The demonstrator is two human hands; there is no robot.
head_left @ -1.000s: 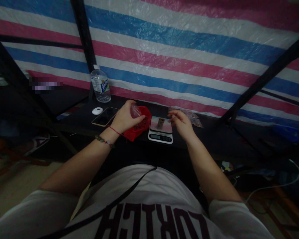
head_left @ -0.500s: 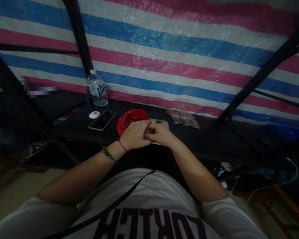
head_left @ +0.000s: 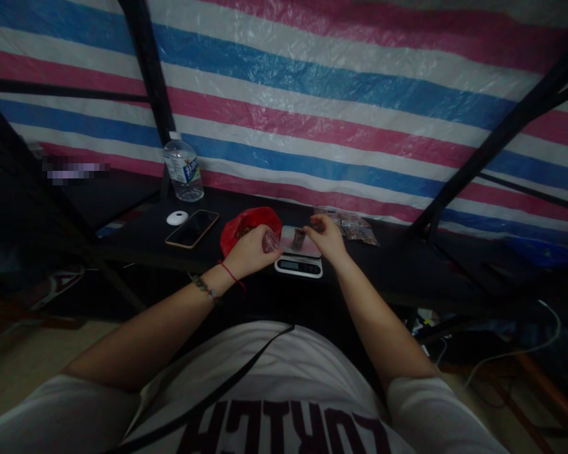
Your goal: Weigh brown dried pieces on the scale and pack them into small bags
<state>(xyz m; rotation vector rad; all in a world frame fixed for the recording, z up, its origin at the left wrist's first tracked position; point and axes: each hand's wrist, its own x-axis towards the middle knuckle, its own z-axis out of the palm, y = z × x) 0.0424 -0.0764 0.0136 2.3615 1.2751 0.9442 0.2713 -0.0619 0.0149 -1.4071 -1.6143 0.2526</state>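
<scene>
A small white digital scale sits on the dark table, with a little brown heap on its pan. My left hand is closed around a small clear plastic bag just left of the scale. My right hand hovers over the pan's right side, fingers pinched together on something I cannot make out. Behind my left hand lies an open red bag holding small brown pieces.
Several small filled clear packets lie right of the scale. A phone, a white oval object and a water bottle stand at the table's left. A striped tarp hangs behind, crossed by black frame bars. Cables lie on the floor at right.
Half a second ago both hands met over the scale's near edge. They have since parted: the left stays with the clear bag, the right has moved up over the pan, uncovering the scale.
</scene>
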